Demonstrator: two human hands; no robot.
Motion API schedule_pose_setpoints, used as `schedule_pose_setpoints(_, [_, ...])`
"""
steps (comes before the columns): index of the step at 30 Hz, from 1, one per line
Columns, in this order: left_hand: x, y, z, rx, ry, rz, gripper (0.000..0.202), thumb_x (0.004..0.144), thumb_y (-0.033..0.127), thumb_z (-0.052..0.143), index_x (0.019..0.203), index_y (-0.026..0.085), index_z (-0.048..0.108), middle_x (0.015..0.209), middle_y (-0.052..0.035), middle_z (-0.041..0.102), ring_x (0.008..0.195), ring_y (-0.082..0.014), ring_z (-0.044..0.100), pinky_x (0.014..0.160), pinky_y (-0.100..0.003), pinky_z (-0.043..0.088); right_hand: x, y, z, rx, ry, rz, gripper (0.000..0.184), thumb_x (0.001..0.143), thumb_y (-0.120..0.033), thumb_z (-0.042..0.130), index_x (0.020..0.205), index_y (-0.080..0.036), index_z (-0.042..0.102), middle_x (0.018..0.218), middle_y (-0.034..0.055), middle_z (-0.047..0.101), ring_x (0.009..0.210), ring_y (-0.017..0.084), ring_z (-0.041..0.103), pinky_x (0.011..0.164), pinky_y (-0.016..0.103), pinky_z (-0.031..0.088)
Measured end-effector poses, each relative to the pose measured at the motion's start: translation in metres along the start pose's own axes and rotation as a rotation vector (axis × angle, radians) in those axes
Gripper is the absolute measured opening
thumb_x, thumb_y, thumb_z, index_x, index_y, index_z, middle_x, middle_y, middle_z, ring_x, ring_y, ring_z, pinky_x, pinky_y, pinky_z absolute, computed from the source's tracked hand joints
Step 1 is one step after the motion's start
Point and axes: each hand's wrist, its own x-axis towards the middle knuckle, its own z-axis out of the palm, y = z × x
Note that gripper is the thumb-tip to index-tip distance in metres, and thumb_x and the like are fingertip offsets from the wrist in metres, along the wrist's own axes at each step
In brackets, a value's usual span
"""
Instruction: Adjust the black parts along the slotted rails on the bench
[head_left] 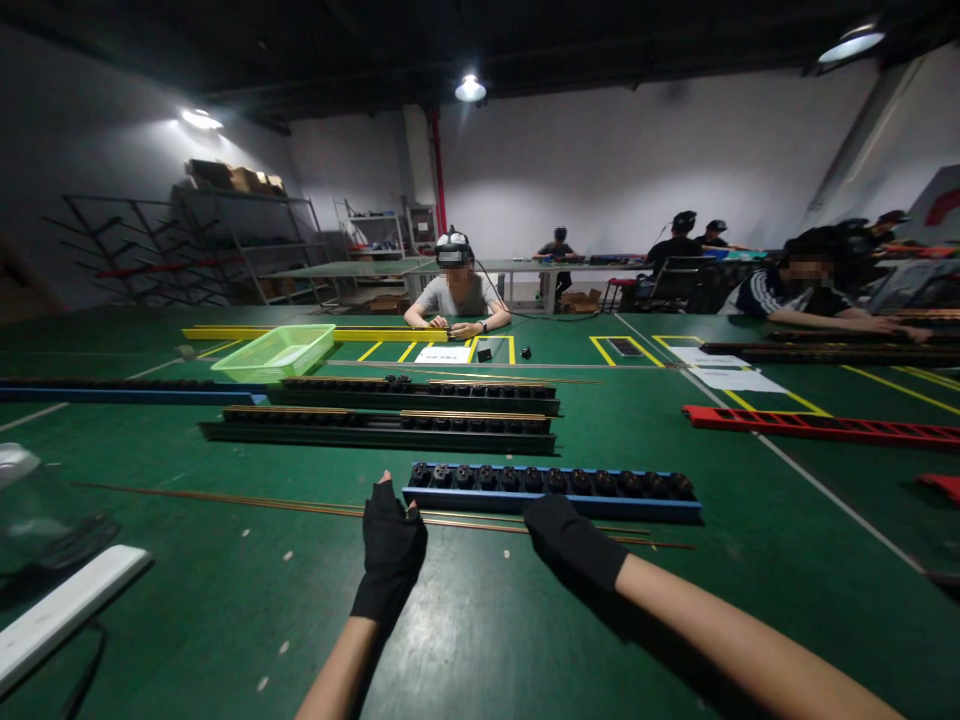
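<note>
In the head view, the gloved left hand point(390, 548) stands upright with fingers bunched, and the gloved right hand point(574, 541) is curled. Both are over thin brass rods point(315, 508) on the green mat point(225, 620), just nearer than the blue socket rail point(551, 492); whether either pinches a rod cannot be told.

Snug matte black fabric glove point(391, 550) on the left hand point(390, 540), ending in a short cuff at the wrist, with seams and stitching too dark to make out. Matching black fabric glove point(574, 540) on the right hand point(574, 538), equally plain and unmarked where visible. Behind the left hand, bare left forearm point(337, 680); behind the right hand, bare right forearm point(750, 645).
</note>
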Motion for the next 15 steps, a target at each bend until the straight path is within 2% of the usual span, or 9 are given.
schedule_pose_setpoints(4, [0.000, 0.005, -0.011, 0.007, 0.051, 0.136, 0.066, 0.089, 0.022, 0.048, 0.150, 0.012, 0.025, 0.147, -0.0249, 0.043, 0.141, -0.0368, 0.039, 0.109, -0.061, 0.038, -0.007, 0.009, -0.013, -0.040, -0.053, 0.021, 0.044, 0.084, -0.007, 0.038, 0.115, -0.018, 0.067, 0.104, 0.0087, 0.072, 0.096, 0.021, 0.067, 0.093, 0.043, 0.056])
schedule_pose_setpoints(7, [0.001, 0.016, -0.023, 0.033, 0.033, 0.333, 0.065, 0.087, 0.018, 0.053, 0.147, 0.018, 0.029, 0.147, -0.0216, 0.044, 0.143, -0.0362, 0.036, 0.109, -0.061, 0.037, -0.014, 0.016, -0.034, -0.069, -0.057, 0.104, 0.038, 0.084, -0.010, 0.041, 0.110, -0.016, 0.068, 0.098, 0.0109, 0.072, 0.090, 0.023, 0.066, 0.089, 0.044, 0.056])
schedule_pose_setpoints(9, [0.001, 0.025, -0.028, 0.027, -0.006, 0.441, 0.066, 0.086, 0.018, 0.056, 0.147, 0.021, 0.030, 0.148, -0.0193, 0.045, 0.143, -0.0338, 0.037, 0.110, -0.057, 0.037, -0.018, 0.026, -0.058, -0.115, -0.081, 0.224, 0.030, 0.083, -0.017, 0.048, 0.103, -0.018, 0.070, 0.095, 0.0108, 0.072, 0.086, 0.022, 0.067, 0.086, 0.041, 0.056])
schedule_pose_setpoints(11, [0.002, 0.031, -0.029, 0.027, -0.011, 0.478, 0.067, 0.087, 0.019, 0.057, 0.148, 0.021, 0.030, 0.146, -0.0180, 0.047, 0.140, -0.0312, 0.041, 0.111, -0.054, 0.037, -0.024, 0.041, -0.090, -0.171, -0.073, 0.315, 0.030, 0.083, -0.021, 0.050, 0.105, -0.014, 0.069, 0.101, 0.0158, 0.071, 0.088, 0.026, 0.066, 0.086, 0.046, 0.055])
schedule_pose_setpoints(13, [0.004, 0.033, -0.025, 0.042, -0.002, 0.459, 0.067, 0.088, 0.021, 0.055, 0.150, 0.020, 0.029, 0.146, -0.0177, 0.049, 0.139, -0.0308, 0.042, 0.112, -0.052, 0.035, -0.035, 0.057, -0.126, -0.215, -0.082, 0.416, 0.028, 0.085, -0.027, 0.049, 0.101, -0.015, 0.069, 0.100, 0.0154, 0.070, 0.085, 0.024, 0.066, 0.084, 0.043, 0.055])
schedule_pose_setpoints(15, [0.007, 0.029, -0.020, 0.067, 0.002, 0.401, 0.066, 0.090, 0.023, 0.053, 0.151, 0.018, 0.029, 0.147, -0.0182, 0.048, 0.138, -0.0322, 0.042, 0.112, -0.052, 0.033, -0.049, 0.072, -0.160, -0.219, 0.020, 0.479, 0.030, 0.087, -0.032, 0.047, 0.103, -0.017, 0.068, 0.106, 0.0153, 0.070, 0.094, 0.025, 0.066, 0.089, 0.042, 0.054])
